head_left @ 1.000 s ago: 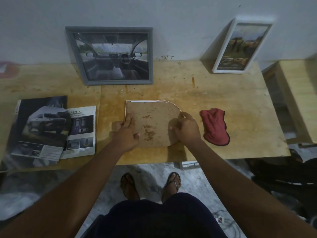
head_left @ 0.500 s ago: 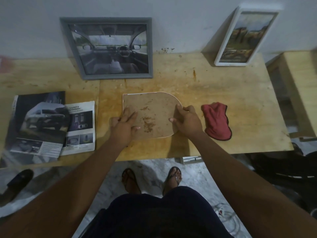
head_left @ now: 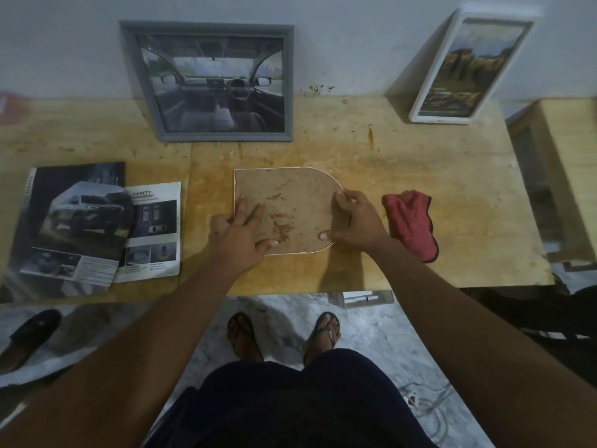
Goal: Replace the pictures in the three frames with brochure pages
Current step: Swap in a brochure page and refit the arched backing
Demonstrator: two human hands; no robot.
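While the arch-shaped frame [head_left: 287, 210] lies face-down mid-table [head_left: 420, 176], left hand [head_left: 240, 231] presses flat with fingers spread on its backing and right hand [head_left: 355, 221] pinches the curved edge (backing looks thin, stiff, light; best lifted by the rim).

The stained wooden table [head_left: 420, 163] carried a face-down arched frame [head_left: 284, 202], a red cloth [head_left: 412, 221], two brochures [head_left: 77, 224], and two leaning frames [head_left: 216, 82].
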